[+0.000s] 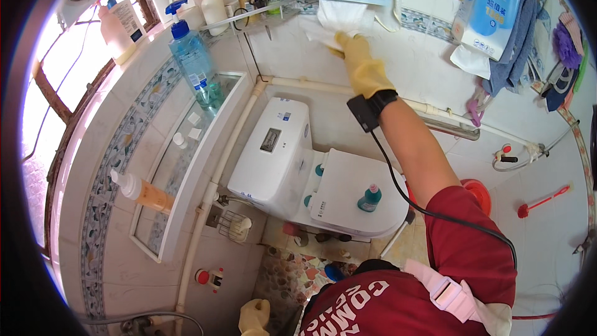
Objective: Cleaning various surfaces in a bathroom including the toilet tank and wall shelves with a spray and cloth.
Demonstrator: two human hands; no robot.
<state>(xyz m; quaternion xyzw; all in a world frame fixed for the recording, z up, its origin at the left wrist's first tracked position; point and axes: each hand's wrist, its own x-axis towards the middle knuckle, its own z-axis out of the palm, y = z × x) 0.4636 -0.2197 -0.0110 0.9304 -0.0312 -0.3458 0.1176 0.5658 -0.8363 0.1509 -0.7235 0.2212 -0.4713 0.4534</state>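
From the person's head, the left one of two side-by-side fisheye cameras looks steeply down past the maroon fabric sleeve [466,242], close at lower right, to the white, closed-lidded toilet [348,180] below. The yellow-gloved right hand [362,62] is farther off, near the pale tiled wall [298,56]. The wide, edge-bending field reaches a bright window [56,62] at left.

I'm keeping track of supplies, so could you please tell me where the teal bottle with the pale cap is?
In the head view, right of centre, the teal bottle is on the closed toilet lid, right of the white toilet tank.
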